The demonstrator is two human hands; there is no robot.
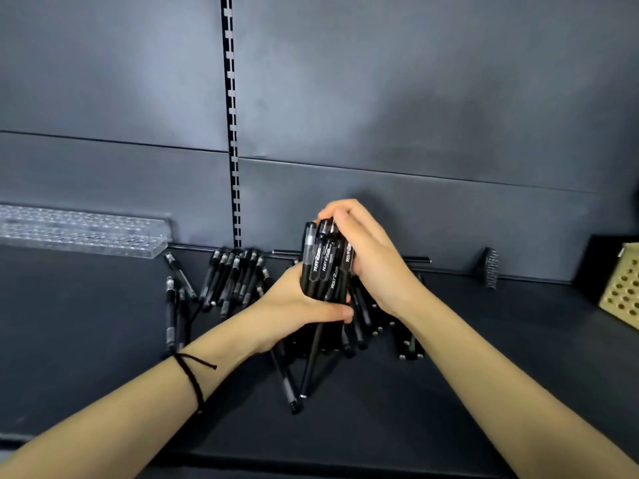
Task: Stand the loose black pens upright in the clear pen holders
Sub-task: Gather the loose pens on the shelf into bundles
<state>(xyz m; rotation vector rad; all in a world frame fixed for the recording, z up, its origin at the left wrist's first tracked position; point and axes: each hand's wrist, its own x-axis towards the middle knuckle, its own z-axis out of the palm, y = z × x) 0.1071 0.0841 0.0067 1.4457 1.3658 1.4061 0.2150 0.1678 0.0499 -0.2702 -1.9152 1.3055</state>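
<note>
Head view. Both hands on one bundle of black pens [323, 267], held roughly upright above the dark shelf [103, 340]. The left grip [297, 302] wraps the lower half of the bundle, fingers curled behind and thumb laid across the front. The right grip [363, 247] covers the top and right side, fingers bent over the pen ends, palm against the barrels. So both grips are closed round the same bundle, w/ no gap between hand and pens. White print runs along the barrels facing the camera. A black cord bracelet [192, 378] sits on the left wrist. Loose pens on the shelf: a fanned pile [235, 274] just left of the left grip, leaning twd the back panel [415, 98]; a few more [173, 305] further left, lying lengthwise. Two pens [294, 385] below the left grip, nearer the camera, make a V; cannot tell if the upper one is caught in the bundle or lies free. More pens [408, 347] under and right of the right grip, partly hidden by the forearm. The clear pen holder [79, 233] lies well left of both grips, against the back panel, apart from the pens. A beige perforated block [622, 288] is far right of the right grip, at frame edge. A small black ridged piece [491, 267] stands betw. it and the right grip. A slotted upright [232, 133] runs up the panel above the pile.
</note>
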